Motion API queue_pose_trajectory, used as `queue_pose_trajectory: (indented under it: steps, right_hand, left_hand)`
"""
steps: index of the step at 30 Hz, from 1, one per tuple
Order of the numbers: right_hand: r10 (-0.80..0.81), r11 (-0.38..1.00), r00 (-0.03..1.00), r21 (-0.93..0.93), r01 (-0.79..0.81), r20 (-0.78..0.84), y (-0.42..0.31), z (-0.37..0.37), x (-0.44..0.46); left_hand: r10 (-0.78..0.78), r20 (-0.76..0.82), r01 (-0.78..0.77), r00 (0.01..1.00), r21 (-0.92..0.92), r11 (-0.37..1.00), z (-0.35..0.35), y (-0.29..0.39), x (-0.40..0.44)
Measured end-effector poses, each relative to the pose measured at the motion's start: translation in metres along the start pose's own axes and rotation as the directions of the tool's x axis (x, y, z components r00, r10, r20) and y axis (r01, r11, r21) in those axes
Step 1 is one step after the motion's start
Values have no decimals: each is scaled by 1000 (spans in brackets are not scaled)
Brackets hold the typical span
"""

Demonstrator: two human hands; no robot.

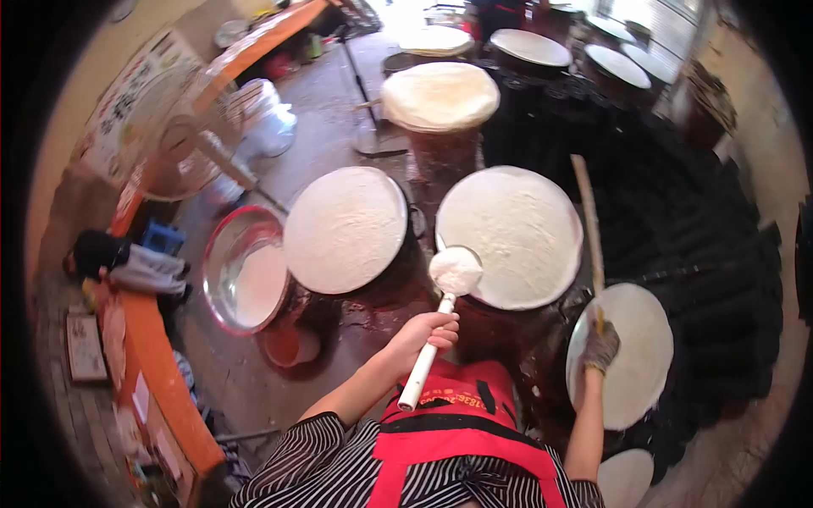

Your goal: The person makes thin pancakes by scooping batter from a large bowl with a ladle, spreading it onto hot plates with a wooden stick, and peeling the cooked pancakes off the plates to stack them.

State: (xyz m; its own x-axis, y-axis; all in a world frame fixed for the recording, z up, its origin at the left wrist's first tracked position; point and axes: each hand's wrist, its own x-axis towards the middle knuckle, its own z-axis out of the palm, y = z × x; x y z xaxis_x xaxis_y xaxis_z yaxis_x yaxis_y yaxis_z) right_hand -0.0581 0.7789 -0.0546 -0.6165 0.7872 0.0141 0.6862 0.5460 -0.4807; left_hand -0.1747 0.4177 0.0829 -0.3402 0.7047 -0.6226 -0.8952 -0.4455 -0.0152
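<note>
My left hand (428, 332) is wrapped round the white handle of a ladle (456, 271), whose bowl holds white batter. The ladle bowl is over the near edge of a round griddle (511, 237) covered with pale batter. My right hand (601, 345), in a grey glove, is closed on a long wooden stick (589, 212) that points away from me. Beneath that hand lies another round pale sheet (631, 356) at the right. A third batter-covered griddle (345, 229) stands left of the middle one.
A red-rimmed basin (246, 271) of white batter is at the left, with a reddish bucket (290, 343) below it. Farther back are a stack of pale sheets (440, 97), more round griddles (531, 48) and a fan (178, 140). A person (127, 262) is at the far left.
</note>
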Motion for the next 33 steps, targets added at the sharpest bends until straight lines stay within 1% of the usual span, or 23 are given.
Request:
queue_pose_trajectory:
  steps: [2, 3, 4, 5, 6, 7, 8, 9, 13, 15, 16, 17, 18, 19, 20, 21, 23, 26, 28, 29, 31, 32, 33]
  right_hand:
    - [-65, 954, 997, 291, 76, -48, 25, -20, 9]
    - [-49, 914, 997, 406, 24, 51, 46, -41, 14]
    - [-19, 792, 999, 611, -2, 28, 42, -65, 10]
    - [9, 823, 999, 568, -25, 31, 64, -75, 19]
    - [169, 736, 985, 663, -137, 15, 31, -100, 14]
    - [116, 640, 990, 757, -136, 80, 27, -117, 19]
    - [20, 708, 997, 703, -63, 69, -3, -138, 25]
    - [-13, 630, 997, 775, -55, 81, -24, -142, 37]
    - [165, 561, 979, 804, -196, 123, -170, -117, 72]
    - [17, 475, 992, 872, -117, 123, -243, -64, 99]
    - [-110, 534, 977, 840, -97, 183, -288, -39, 115]
    - [-276, 510, 949, 860, 7, 155, -311, -3, 158]
    - [-370, 426, 908, 905, -22, 196, -352, 29, 186]
    - [-348, 444, 914, 895, -36, 209, -420, 45, 191]
    - [-335, 329, 885, 920, -211, 323, -471, 56, 206]
    - [-404, 164, 890, 973, -160, 214, -532, 51, 182]
    - [-559, 75, 785, 959, -272, 266, -570, 68, 262]
    - [-487, -119, 852, 952, -282, 192, -622, 80, 268]
    - [-438, -79, 878, 965, -251, 192, -612, 124, 296]
    - [-487, -42, 813, 922, -386, 318, -601, 154, 314]
    - [-284, 178, 891, 933, -313, 353, -577, 231, 329]
    - [-71, 350, 919, 873, -341, 387, -571, 249, 313]
    - [-98, 462, 882, 806, -369, 461, -546, 299, 331]
  left_hand:
    - [-2, 1, 2, 1000, -128, 992, -5, 1, -5]
    - [-23, 16, 26, 1000, -188, 982, -5, 2, -4]
    - [1, 11, 1, 1000, -200, 980, -6, 5, -5]
    - [25, 6, -24, 1000, -213, 977, -7, 9, -9]
    - [50, 1, -48, 999, -225, 973, -9, 16, -13]
    - [83, -5, -82, 997, -220, 972, -12, 24, -17]
    - [116, -12, -116, 993, -215, 970, -16, 34, -21]
    - [150, -19, -150, 989, -209, 966, -22, 45, -26]
    - [250, -69, -260, 966, -236, 937, -52, 96, -53]
    - [311, -56, -315, 949, -206, 926, -77, 127, -67]
    - [351, -68, -358, 934, -200, 912, -91, 142, -72]
    - [384, -81, -392, 920, -192, 900, -102, 159, -81]
    - [416, -94, -426, 905, -183, 886, -110, 176, -90]
    - [447, -107, -459, 888, -174, 871, -116, 190, -96]
    - [466, -152, -486, 871, -139, 863, -119, 210, -99]
    - [476, -189, -504, 859, -149, 851, -129, 222, -101]
    - [504, -231, -544, 832, -163, 823, -147, 241, -117]
    - [559, -204, -595, 804, -252, 763, -173, 270, -135]
    - [599, -187, -624, 779, -333, 707, -183, 281, -149]
    - [598, -206, -625, 775, -386, 678, -189, 285, -154]
    - [617, -195, -629, 762, -450, 634, -196, 290, -162]
    - [609, -191, -610, 770, -502, 614, -197, 291, -165]
    - [605, -194, -596, 772, -552, 584, -196, 290, -170]
